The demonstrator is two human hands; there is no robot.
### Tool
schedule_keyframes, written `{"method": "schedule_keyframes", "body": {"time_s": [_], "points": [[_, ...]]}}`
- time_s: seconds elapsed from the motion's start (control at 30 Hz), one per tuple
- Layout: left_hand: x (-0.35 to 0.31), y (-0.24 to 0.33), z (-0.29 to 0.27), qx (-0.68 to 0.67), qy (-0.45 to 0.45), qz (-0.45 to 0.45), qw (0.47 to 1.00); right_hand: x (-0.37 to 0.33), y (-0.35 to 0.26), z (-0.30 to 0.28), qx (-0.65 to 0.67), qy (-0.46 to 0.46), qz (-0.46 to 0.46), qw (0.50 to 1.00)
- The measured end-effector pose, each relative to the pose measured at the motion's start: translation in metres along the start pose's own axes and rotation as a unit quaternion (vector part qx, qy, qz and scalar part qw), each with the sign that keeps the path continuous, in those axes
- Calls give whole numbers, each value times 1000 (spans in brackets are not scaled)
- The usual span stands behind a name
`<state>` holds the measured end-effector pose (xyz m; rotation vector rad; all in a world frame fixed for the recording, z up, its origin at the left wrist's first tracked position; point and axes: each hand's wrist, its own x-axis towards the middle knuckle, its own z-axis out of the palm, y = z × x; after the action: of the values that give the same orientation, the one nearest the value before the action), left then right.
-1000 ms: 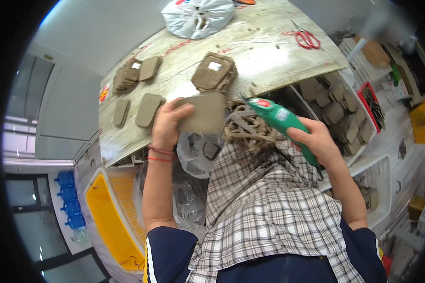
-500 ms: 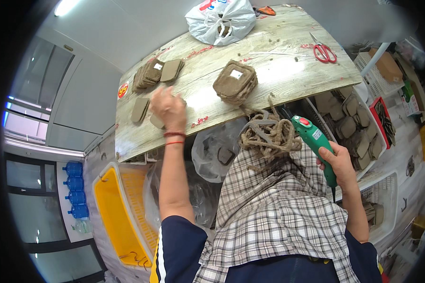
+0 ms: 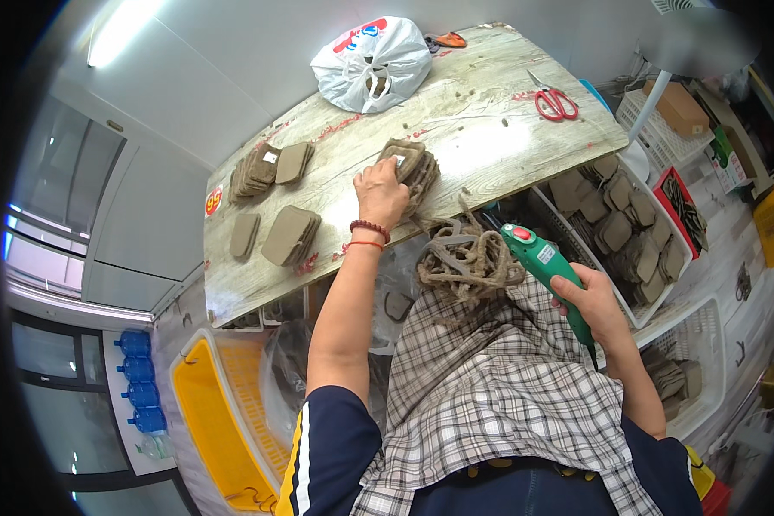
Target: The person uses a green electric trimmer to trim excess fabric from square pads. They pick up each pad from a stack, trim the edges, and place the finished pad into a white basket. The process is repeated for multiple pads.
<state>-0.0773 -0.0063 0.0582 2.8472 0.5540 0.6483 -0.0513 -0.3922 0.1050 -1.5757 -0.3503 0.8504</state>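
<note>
Here, right hand (image 3: 593, 303) gripping one green tool (image 3: 535, 254), left hand (image 3: 380, 196) cupping one pad stack (image 3: 421, 175), hold unclear

Left hand (image 3: 381, 194): outstretched, palm down | right hand (image 3: 591, 303): curled closed, angled leftward

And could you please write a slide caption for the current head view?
Left hand on a stack of brown pads, right hand holding a green handheld tool beside tangled brown strips.
</note>
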Motion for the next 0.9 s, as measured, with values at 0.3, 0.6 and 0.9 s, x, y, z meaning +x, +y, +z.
{"method": "schedule_keyframes", "body": {"time_s": [0.3, 0.6, 0.9], "points": [[-15, 46, -62, -766, 224, -208, 566, 6, -25, 25, -9, 44, -74, 996], [-39, 129, -32, -879, 195, -274, 339, 2, -25, 35, 1, 75, -76, 994], [-47, 146, -24, -883, 136, -263, 365, -5, -35, 31, -7, 86, -80, 993]]}}
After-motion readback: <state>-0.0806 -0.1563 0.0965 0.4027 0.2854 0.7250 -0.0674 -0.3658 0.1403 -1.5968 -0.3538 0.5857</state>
